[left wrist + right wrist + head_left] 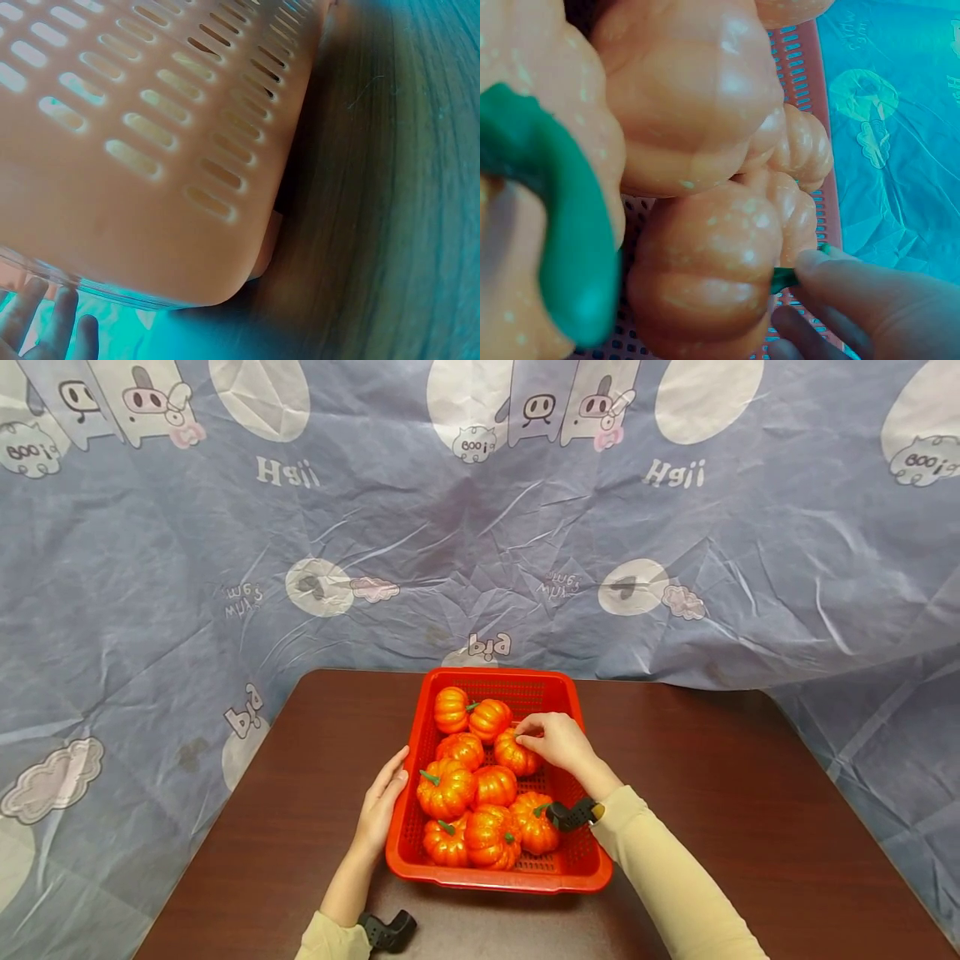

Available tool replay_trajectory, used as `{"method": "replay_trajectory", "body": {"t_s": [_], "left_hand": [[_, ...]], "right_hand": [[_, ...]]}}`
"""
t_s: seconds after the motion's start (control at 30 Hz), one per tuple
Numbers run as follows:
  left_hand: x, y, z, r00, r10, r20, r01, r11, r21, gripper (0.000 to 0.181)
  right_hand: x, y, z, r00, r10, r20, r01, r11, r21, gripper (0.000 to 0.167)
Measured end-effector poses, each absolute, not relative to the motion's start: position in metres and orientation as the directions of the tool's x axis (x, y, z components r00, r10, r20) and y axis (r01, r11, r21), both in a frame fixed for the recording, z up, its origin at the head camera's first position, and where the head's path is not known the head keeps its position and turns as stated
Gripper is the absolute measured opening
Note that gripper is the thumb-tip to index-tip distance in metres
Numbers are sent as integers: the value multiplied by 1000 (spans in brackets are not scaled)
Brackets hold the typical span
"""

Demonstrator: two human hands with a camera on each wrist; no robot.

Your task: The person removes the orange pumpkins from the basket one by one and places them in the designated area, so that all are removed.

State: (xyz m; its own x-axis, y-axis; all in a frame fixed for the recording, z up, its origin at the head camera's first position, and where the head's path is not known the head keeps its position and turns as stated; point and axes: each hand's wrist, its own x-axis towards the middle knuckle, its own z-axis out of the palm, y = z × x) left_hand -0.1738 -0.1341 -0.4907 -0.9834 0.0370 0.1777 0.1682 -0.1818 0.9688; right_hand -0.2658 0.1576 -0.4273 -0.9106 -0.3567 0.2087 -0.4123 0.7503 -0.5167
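A red plastic basket [498,881] holds several small orange pumpkins with green stems. My right hand [555,739] reaches over its right side and pinches the stem of a pumpkin [516,753]. The right wrist view shows that green stem [784,280] between thumb and fingers, with the pumpkin [705,270] lying among the others. Against the basket's left wall, my left hand [382,802] rests with fingers straight. In the left wrist view, fingertips [56,322] show beside the slotted basket wall [135,247].
Under the basket is a dark brown wooden table [712,793]. A grey-blue cloth [465,527] with cartoon prints hangs behind and along the sides. Other pumpkins, such as a large one [491,837] at the front, fill much of the basket.
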Motion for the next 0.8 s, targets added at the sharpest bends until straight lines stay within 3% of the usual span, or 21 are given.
{"method": "replay_trajectory", "body": {"t_s": [0.27, 0.8], "left_hand": [[-173, -133, -494, -981, 22, 193, 185, -199, 962, 43], [-174, -135, -495, -982, 22, 189, 182, -170, 968, 44]], "right_hand": [[-266, 161, -420, -919, -316, 238, -394, 686, -612, 10], [-265, 175, -384, -910, -219, 351, -403, 663, -631, 13]]}}
